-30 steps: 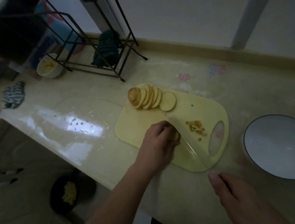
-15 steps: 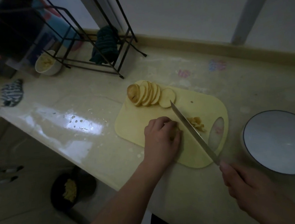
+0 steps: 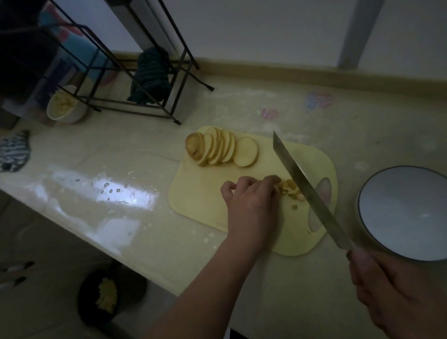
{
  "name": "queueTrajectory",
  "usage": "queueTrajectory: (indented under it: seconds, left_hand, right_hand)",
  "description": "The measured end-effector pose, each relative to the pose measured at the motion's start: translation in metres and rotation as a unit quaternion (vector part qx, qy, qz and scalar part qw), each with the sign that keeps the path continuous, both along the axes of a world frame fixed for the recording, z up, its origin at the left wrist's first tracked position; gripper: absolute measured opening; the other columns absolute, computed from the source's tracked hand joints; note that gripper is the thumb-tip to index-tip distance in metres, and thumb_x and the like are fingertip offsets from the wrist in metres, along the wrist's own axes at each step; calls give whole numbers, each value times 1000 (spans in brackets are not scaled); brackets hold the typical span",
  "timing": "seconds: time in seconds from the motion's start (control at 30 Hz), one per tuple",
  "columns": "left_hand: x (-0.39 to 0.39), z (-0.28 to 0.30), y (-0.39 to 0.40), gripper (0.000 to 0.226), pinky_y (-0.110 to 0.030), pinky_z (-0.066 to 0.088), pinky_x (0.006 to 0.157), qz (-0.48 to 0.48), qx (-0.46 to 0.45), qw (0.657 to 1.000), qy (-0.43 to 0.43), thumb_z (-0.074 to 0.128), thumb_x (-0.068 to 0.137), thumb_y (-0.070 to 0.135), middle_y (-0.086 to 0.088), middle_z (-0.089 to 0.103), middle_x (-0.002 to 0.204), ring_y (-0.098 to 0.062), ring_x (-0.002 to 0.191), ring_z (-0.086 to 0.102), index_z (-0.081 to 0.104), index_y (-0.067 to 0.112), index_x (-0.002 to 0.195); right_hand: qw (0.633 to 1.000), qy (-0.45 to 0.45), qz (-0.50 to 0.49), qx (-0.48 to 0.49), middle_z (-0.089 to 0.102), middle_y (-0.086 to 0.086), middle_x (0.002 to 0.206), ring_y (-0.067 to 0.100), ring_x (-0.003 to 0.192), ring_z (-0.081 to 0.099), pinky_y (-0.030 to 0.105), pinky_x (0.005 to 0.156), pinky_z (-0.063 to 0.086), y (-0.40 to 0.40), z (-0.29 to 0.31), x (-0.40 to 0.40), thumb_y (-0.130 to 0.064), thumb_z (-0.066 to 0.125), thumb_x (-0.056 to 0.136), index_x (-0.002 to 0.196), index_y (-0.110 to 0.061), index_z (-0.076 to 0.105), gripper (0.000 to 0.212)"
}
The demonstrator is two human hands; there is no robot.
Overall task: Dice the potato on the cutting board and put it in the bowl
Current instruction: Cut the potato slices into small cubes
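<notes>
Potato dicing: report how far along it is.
Done: the potato is sliced, and a small diced pile lies on the cutting board. In hand: the left hand gathers pieces by the pile; the right hand holds the knife. Left: the fanned slices are undiced, and the bowl is empty.

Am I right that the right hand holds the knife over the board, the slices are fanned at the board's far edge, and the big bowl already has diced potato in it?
Not quite. In the head view the big bowl is empty; the diced potato lies on the cutting board by the left hand. The right hand does hold the knife, and the slices are fanned at the far edge.
</notes>
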State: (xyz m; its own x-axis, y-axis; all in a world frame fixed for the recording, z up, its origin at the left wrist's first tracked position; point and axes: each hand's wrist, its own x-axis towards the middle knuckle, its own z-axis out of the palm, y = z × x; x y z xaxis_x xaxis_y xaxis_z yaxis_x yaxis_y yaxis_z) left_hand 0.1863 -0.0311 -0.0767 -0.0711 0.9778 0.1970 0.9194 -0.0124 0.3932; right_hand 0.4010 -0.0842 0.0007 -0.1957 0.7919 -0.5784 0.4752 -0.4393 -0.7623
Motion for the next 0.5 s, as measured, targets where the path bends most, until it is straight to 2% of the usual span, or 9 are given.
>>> queueTrajectory:
  seconds: [0.07, 0.13, 0.23, 0.33, 0.4, 0.5]
  left_hand:
    - [2, 1, 1, 21, -39, 26, 85, 7, -6, 1000, -16, 64, 90, 22, 7, 71, 86, -20, 93, 57, 69, 21, 111]
    - [4, 4, 0, 23, -37, 28, 86, 22, -8, 997, -70, 64, 89, 21, 9, 70, 87, -17, 92, 57, 67, 21, 111]
    - [10, 6, -2, 28, -36, 31, 87, 41, -1, 989, -142, 67, 87, 18, 10, 71, 90, -14, 92, 61, 66, 21, 115]
    - [16, 4, -3, 27, -36, 32, 82, -11, 21, 992, -127, 62, 87, 14, 6, 74, 97, -14, 93, 64, 70, 17, 113]
    - [8, 2, -5, 23, -36, 33, 83, -31, 42, 993, -106, 61, 86, 18, 5, 74, 99, -15, 98, 62, 74, 16, 106]
    - [-17, -1, -14, 13, -42, 42, 83, -4, 90, 990, -108, 68, 84, 24, 5, 71, 87, -20, 90, 62, 73, 15, 91]
  right_hand:
    - [1000, -2, -3, 3, 41, 0, 46, 10, 43, 39, 27, 49, 33, 0, 0, 1, -96, 30, 58, 68, -17, 50, 82]
    - [1000, -2, -10, 3, 43, 0, 47, 11, 43, 41, 28, 51, 33, -1, 0, 3, -101, 28, 50, 70, -16, 51, 90]
    - [999, -5, -34, 1, 47, 0, 49, 13, 46, 45, 30, 56, 37, -4, 0, 2, -103, 29, 43, 71, -18, 54, 93]
    - [999, 3, -34, -4, 46, 0, 48, 12, 45, 44, 29, 55, 36, -4, -1, 0, -103, 28, 44, 71, -18, 53, 93]
    - [1000, 5, -24, 2, 45, -1, 47, 11, 44, 43, 28, 52, 34, -4, -1, -1, -103, 27, 47, 70, -19, 53, 91]
    - [1000, -4, -13, 11, 48, 2, 50, 10, 45, 45, 29, 51, 36, -4, -3, 0, -101, 27, 52, 73, -20, 55, 88]
